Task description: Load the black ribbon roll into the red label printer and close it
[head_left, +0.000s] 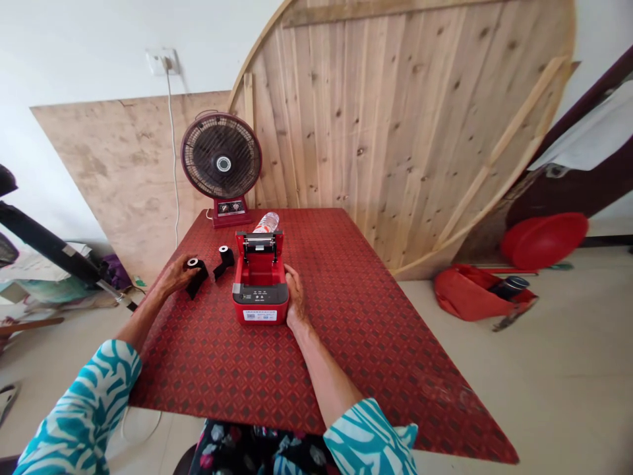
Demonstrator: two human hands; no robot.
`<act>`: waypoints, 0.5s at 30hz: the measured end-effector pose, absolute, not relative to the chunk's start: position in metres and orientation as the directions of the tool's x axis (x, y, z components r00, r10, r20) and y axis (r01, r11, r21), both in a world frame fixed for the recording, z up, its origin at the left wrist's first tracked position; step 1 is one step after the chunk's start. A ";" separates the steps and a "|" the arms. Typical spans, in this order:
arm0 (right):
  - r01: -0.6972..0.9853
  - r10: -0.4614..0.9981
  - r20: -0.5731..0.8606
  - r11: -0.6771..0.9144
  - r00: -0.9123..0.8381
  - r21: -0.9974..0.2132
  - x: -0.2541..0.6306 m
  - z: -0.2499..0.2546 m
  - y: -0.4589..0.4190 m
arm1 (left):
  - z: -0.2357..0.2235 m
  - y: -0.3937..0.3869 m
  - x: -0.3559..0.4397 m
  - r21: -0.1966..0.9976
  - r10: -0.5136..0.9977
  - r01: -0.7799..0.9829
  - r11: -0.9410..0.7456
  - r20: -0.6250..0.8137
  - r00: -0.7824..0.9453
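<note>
Bottle [268,221]: partly behind printer [260,295] | left hand [179,273]: at black roll [198,280], grip unclear

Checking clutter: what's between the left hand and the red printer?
In the head view: first the black roll at the left hand, then a second black roll, nearer the red printer.

One left hand [179,274], one right hand [296,297] and two sleeves [89,392] are counted. Two rolls [196,282], one printer [260,300], one bottle [267,223], one fan [222,161] and one table [262,382] are seen. One socket [159,61], one basin [548,241] and one bag [459,298] are also shown.
</note>
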State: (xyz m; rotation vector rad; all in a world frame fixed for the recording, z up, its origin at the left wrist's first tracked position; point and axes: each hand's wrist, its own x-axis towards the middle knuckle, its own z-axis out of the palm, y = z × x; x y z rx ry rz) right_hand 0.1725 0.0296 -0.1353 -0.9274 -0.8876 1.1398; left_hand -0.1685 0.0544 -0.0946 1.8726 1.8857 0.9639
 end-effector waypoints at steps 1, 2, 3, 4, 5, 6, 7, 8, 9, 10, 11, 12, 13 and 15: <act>-0.339 0.977 0.097 0.157 0.188 -0.928 0.172 -0.135 0.029 | -0.091 0.054 -0.166 0.641 0.967 0.761 -0.096 0.241 -0.081; -0.339 0.977 0.099 0.159 0.187 -0.927 0.172 -0.134 0.029 | -0.086 0.055 -0.163 0.644 0.965 0.757 -0.115 0.252 -0.068; -0.339 0.977 0.103 0.163 0.187 -0.926 0.172 -0.134 0.029 | -0.082 0.057 -0.159 0.648 0.962 0.749 -0.137 0.268 -0.057; -0.340 0.977 0.106 0.165 0.185 -0.926 0.172 -0.135 0.030 | -0.077 0.061 -0.155 0.647 0.958 0.746 -0.156 0.284 -0.046; -0.340 0.977 0.107 0.166 0.186 -0.926 0.173 -0.136 0.030 | -0.072 0.066 -0.149 0.638 0.956 0.752 -0.164 0.292 -0.040; -0.338 0.976 0.107 0.166 0.188 -0.926 0.173 -0.137 0.030 | -0.068 0.073 -0.143 0.614 0.957 0.773 -0.160 0.289 -0.031; -0.336 0.976 0.107 0.166 0.188 -0.927 0.173 -0.138 0.030 | -0.064 0.081 -0.137 0.578 0.965 0.803 -0.145 0.263 -0.016; -0.332 0.977 0.110 0.167 0.186 -0.928 0.173 -0.139 0.031 | -0.061 0.089 -0.130 0.538 0.973 0.835 -0.116 0.231 -0.014; -0.327 0.976 0.115 0.171 0.183 -0.930 0.173 -0.140 0.031 | -0.058 0.097 -0.123 0.501 0.980 0.861 -0.089 0.197 -0.013; -0.320 0.976 0.123 0.177 0.182 -0.931 0.173 -0.141 0.032 | -0.056 0.104 -0.117 0.472 0.986 0.879 -0.066 0.169 -0.016; -0.313 0.975 0.133 0.185 0.180 -0.931 0.173 -0.142 0.032 | -0.054 0.109 -0.111 0.454 0.989 0.889 -0.052 0.149 -0.019; -0.308 0.973 0.142 0.193 0.180 -0.932 0.173 -0.142 0.032 | -0.053 0.113 -0.106 0.446 0.990 0.894 -0.048 0.137 -0.015; -0.305 0.972 0.151 0.202 0.182 -0.931 0.173 -0.142 0.033 | -0.052 0.115 -0.101 0.445 0.991 0.894 -0.054 0.132 -0.006; -0.295 0.967 0.178 0.226 0.182 -0.928 0.172 -0.143 0.033 | -0.052 0.116 -0.094 0.452 0.991 0.888 -0.078 0.131 0.021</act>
